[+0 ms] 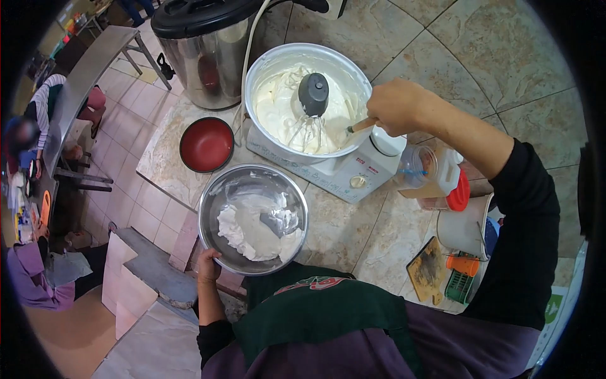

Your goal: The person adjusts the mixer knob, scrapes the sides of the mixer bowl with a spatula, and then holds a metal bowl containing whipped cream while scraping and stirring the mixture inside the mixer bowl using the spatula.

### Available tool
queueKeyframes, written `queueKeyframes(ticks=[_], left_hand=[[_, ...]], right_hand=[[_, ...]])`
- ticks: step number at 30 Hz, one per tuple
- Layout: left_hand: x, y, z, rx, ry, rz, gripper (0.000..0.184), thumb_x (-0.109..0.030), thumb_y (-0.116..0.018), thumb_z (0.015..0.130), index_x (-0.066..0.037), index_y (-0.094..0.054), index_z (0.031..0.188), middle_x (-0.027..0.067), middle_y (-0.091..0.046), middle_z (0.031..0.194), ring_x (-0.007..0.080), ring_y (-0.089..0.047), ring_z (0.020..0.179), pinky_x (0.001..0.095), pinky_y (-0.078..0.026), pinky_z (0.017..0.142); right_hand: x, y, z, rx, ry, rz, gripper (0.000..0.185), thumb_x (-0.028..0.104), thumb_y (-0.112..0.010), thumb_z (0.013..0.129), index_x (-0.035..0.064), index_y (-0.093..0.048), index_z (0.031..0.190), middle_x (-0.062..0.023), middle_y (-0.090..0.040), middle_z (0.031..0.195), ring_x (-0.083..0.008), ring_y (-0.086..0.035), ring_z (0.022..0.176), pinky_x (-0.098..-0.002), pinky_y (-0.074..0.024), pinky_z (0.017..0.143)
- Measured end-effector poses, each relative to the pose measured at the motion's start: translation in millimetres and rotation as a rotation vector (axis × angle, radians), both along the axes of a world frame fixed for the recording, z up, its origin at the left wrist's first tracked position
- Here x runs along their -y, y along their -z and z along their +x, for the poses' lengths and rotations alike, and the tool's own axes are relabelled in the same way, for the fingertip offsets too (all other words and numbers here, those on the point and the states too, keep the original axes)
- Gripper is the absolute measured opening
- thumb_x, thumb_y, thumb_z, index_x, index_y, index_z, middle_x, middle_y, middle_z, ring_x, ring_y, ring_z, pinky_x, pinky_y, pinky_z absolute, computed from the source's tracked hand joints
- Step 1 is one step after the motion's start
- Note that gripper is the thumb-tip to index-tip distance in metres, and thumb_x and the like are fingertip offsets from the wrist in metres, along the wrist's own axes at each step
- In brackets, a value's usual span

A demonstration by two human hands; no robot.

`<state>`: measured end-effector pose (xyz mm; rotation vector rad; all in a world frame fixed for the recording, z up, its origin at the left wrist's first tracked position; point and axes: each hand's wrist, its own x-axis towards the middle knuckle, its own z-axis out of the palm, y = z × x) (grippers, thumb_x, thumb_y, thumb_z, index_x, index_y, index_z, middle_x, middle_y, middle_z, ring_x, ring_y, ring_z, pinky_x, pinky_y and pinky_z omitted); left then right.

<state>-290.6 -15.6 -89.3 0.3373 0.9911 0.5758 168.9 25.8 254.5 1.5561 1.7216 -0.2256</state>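
Observation:
My left hand point(208, 265) is closed on the near-left rim of a steel bowl point(211, 252), which holds white powder, partly clumped. Behind it stands a white stand mixer point(344, 183) whose white mixing bowl point(255, 126) contains pale, fluffy cream point(274, 95). A wire whisk attachment point(309, 134) hangs from the grey hub point(314, 95) into the cream. At the mixing bowl's right rim, my right hand point(398, 107) grips a utensil with a wooden-looking handle point(363, 125). Its far end reaches into the bowl, and I cannot make out its shape.
A red bowl point(207, 145) and a large steel pot point(205, 63) with a black lid stand to the left. On the right are a plastic jug point(445, 170), a white bucket point(461, 224) and a cutting board point(426, 271). Other people work at the far left, beside a metal table point(82, 82).

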Motion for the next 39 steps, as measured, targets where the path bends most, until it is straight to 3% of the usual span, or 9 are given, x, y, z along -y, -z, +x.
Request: queueKeyframes(ticks=[8, 17, 23, 28, 32, 34, 39], left_hand=[[-2, -6, 5, 0.015, 0.024, 0.014, 0.031, -0.008, -0.052, 0.062, 0.004, -0.060, 0.090, 0.0088, -0.062, 0.092, 0.0224, -0.057, 0.086, 0.0318, -0.043, 0.084], [-1, -6, 6, -0.051, -0.006, -0.009, 0.023, -0.006, -0.051, 0.063, 0.003, -0.059, 0.083, 0.0068, -0.060, 0.085, 0.0210, -0.055, 0.080, 0.0304, -0.043, 0.080], [-1, 11, -5, 0.010, 0.023, 0.036, 0.023, -0.006, -0.052, 0.062, 0.003, -0.059, 0.082, 0.0065, -0.060, 0.085, 0.0203, -0.055, 0.081, 0.0302, -0.042, 0.081], [-1, -6, 8, -0.049, 0.017, 0.047, 0.025, -0.009, -0.051, 0.063, 0.001, -0.058, 0.084, 0.0073, -0.060, 0.084, 0.0216, -0.056, 0.080, 0.0310, -0.045, 0.079], [-1, 16, -2, -0.038, 0.027, 0.031, 0.027, -0.009, -0.050, 0.063, 0.002, -0.059, 0.086, 0.0078, -0.061, 0.086, 0.0226, -0.057, 0.082, 0.0320, -0.045, 0.081], [-1, -1, 8, -0.044, -0.031, -0.001, 0.009, -0.005, -0.053, 0.061, -0.002, -0.056, 0.069, 0.0045, -0.056, 0.074, 0.0182, -0.052, 0.071, 0.0289, -0.041, 0.074], [0, 5, 6, -0.040, -0.039, 0.009, 0.010, -0.005, -0.053, 0.062, -0.001, -0.057, 0.069, 0.0049, -0.057, 0.074, 0.0179, -0.053, 0.072, 0.0291, -0.043, 0.073]], right_hand=[[24, 13, 17, -0.189, -0.029, 0.134, 0.019, 0.022, -0.059, 0.077, 0.0149, -0.069, 0.093, -0.0111, -0.065, 0.078, -0.0307, -0.062, 0.072, -0.0421, -0.0492, 0.065], [-5, -18, -46, -0.065, -0.074, 0.059, 0.012, 0.014, -0.063, 0.076, 0.0041, -0.069, 0.078, -0.0137, -0.065, 0.078, -0.0312, -0.064, 0.075, -0.0394, -0.0521, 0.065], [-19, -35, -67, 0.000, -0.101, 0.014, 0.014, 0.015, -0.063, 0.077, 0.0015, -0.068, 0.078, -0.0145, -0.066, 0.079, -0.0321, -0.065, 0.075, -0.0402, -0.0525, 0.063], [-24, -60, -76, 0.011, -0.081, 0.038, 0.012, 0.013, -0.063, 0.075, 0.0019, -0.068, 0.076, -0.0155, -0.065, 0.076, -0.0327, -0.064, 0.074, -0.0406, -0.0516, 0.062], [-27, -80, -82, 0.030, -0.049, 0.049, 0.010, 0.012, -0.062, 0.071, 0.0039, -0.068, 0.073, -0.0142, -0.064, 0.071, -0.0312, -0.063, 0.069, -0.0400, -0.0500, 0.060], [-31, -94, -85, 0.038, -0.070, 0.045, 0.010, 0.012, -0.062, 0.071, 0.0049, -0.069, 0.073, -0.0134, -0.064, 0.070, -0.0307, -0.062, 0.067, -0.0395, -0.0494, 0.059], [-35, -101, -83, 0.023, -0.149, 0.216, 0.012, 0.011, -0.061, 0.070, 0.0089, -0.071, 0.076, -0.0125, -0.062, 0.065, -0.0297, -0.060, 0.063, -0.0388, -0.0478, 0.056]])
